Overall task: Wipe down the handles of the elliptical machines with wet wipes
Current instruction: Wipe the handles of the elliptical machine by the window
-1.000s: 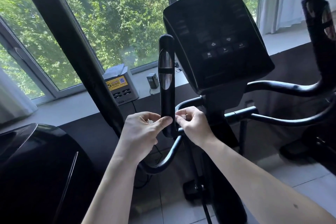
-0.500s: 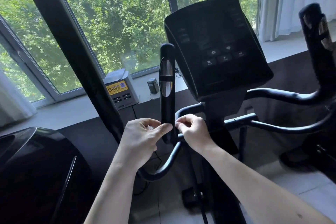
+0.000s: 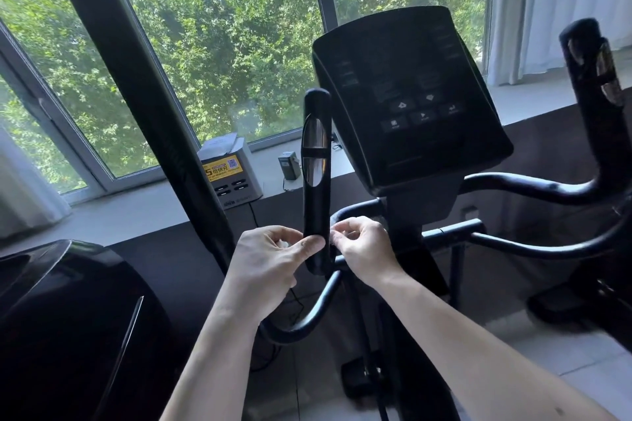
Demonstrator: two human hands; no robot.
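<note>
Hands unchanged from half a second ago: left hand [image 3: 270, 258] thumb still pressed on the near face of the upright handle [image 3: 317, 181], fingers curled over a scrap of white wipe [image 3: 282, 243]; right hand [image 3: 364, 248] pinches the wipe at the handle's right edge, fingers curled; both low on the grip, below its metal sensor plates; console [image 3: 407, 99] just right and farther off; only framing differs, scene sits lower; charger box [image 3: 229, 171] on far sill.
</note>
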